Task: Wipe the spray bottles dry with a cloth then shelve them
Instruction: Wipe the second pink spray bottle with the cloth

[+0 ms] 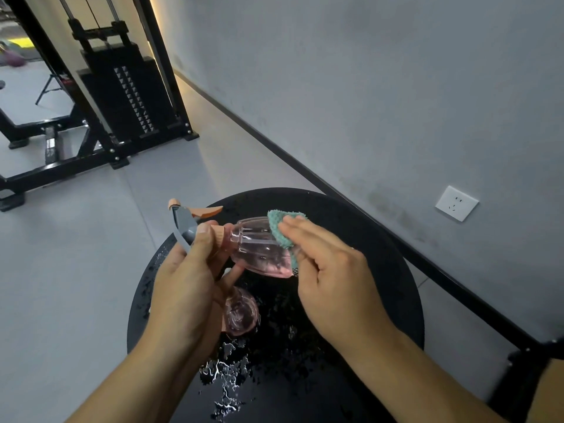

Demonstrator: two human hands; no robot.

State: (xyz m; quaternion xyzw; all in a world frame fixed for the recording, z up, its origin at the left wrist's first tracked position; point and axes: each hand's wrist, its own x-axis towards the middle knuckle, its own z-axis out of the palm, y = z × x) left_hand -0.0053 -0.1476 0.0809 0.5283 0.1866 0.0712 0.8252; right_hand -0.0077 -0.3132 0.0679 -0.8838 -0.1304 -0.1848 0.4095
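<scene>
Head view: left hand (183,288) fingers clamp pink translucent plastic spray bottle (259,248); right hand (332,270) fingers press teal cloth (282,228) on it; wet plastic may slip onto round black bench (381,254).

No readable text, label or number anywhere.

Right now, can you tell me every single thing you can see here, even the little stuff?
spray bottle: 1, clear pink with grey and orange head, held sideways over the table
second bottle: 1, pink, on the table under the left hand, partly hidden
cloth: 1, teal, pressed on the held bottle
round table: 1, black, near the wall
water drops: many, on the tabletop
wall socket: 1, white
gym machine: 1, black, far left
left hand: holds the bottle's neck
right hand: holds the cloth
</scene>
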